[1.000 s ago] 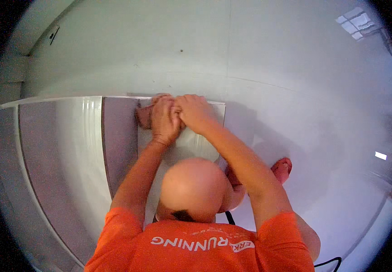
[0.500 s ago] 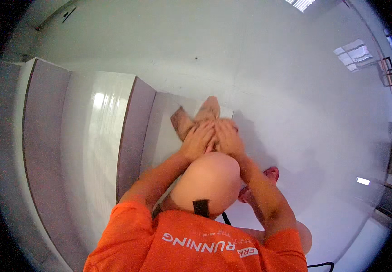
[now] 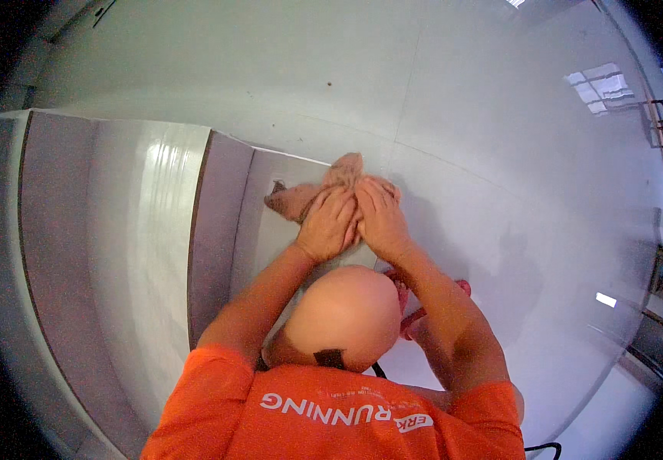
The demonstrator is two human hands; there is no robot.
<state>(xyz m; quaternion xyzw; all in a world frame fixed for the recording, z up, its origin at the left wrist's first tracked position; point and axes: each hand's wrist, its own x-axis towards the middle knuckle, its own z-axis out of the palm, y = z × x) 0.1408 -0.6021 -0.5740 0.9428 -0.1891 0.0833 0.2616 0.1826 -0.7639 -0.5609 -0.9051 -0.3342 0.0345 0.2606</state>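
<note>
A brownish-pink cloth (image 3: 293,202) lies bunched on the low pale step (image 3: 255,249), at the step's outer corner. My left hand (image 3: 327,224) grips it from above, its fingers bent over the folds. Right beside it, nearly touching, my right hand (image 3: 380,218) presses on the cloth's right part with fingers curled into it. Two loose ends of the cloth stick out beyond my fingers, one to the left and one away from me. The cloth's underside is hidden.
Higher glossy steps (image 3: 143,230) with dark edges rise on the left. My bent bare knee (image 3: 339,310) is just below my hands, and a red sandal (image 3: 413,320) shows past my right forearm. Smooth grey floor (image 3: 500,207) spreads right and ahead. A black cable (image 3: 550,445) curves at lower right.
The cloth's left end has swung left and lower, and lies more spread out. Both hands have shifted slightly with it and stay on it. The whole view has shifted a little.
</note>
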